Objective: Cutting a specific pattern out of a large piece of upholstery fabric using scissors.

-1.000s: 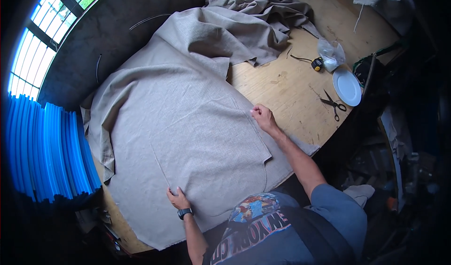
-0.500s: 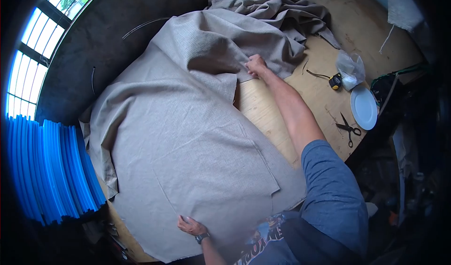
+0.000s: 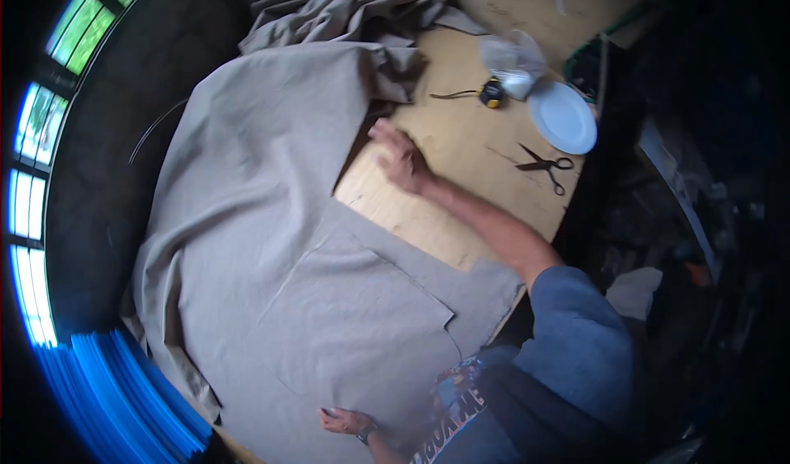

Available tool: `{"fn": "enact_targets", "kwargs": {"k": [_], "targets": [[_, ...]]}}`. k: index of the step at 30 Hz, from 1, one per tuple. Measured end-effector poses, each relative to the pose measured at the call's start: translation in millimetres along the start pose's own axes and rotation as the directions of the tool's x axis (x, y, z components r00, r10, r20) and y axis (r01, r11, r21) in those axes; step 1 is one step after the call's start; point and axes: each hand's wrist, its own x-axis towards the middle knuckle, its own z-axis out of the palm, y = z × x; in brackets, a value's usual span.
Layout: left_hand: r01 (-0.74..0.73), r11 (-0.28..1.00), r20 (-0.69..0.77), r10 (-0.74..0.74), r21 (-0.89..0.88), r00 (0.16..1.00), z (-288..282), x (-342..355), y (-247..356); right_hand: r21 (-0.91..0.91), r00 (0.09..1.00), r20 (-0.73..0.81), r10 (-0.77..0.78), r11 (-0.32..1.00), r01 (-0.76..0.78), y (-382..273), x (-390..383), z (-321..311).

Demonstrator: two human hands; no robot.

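Observation:
A large grey-beige cloth (image 3: 247, 209) covers most of the wooden table (image 3: 461, 160), with drawn lines marking an angular outline on its near part. My left hand (image 3: 344, 421) lies on the cloth near its front, fingers stretched toward the left. My right hand (image 3: 401, 158) is slightly blurred, just right of the cloth's inner edge, above bare wood. Its fingers and thumb are apart, with nothing seen between them. Black-handled scissors (image 3: 545, 167) lie partly opened to the right of that hand, and a yellow-and-black tape measure (image 3: 491, 93) rests beyond.
A pale blue oval plate (image 3: 563, 117) sits by the table's right edge, beside a clear plastic bag (image 3: 514, 59). Blue ribbed strips (image 3: 123, 398) stand at the lower left. Bunched cloth (image 3: 346, 11) is heaped at the far side. A barred window (image 3: 33, 201) is at left.
My right hand has let go of the cloth's far edge and come nearer. The cloth there now lies folded further left, baring more wood. The whole view has turned, shifting things leftward.

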Motion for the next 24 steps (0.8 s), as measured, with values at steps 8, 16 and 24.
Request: {"fn": "enact_targets", "kwargs": {"k": [8, 16, 24], "targets": [[-0.280, 0.960, -0.064, 0.279, -0.013, 0.958, 53, -3, -24, 0.102, 0.776, 0.607, 0.168, 0.953, -0.286, -185, -343, -133], [-0.286, 0.939, 0.203, 0.322, -0.189, 0.925, 81, -5, -29, 0.075, 0.611, 0.617, 0.496, 0.736, -0.673, -190, -382, -143], [0.170, 0.937, 0.649, 0.074, -0.306, 0.757, 96, 16, -103, -0.189, 0.633, 0.562, 0.532, 0.828, -0.528, -226, -415, -91]]}}
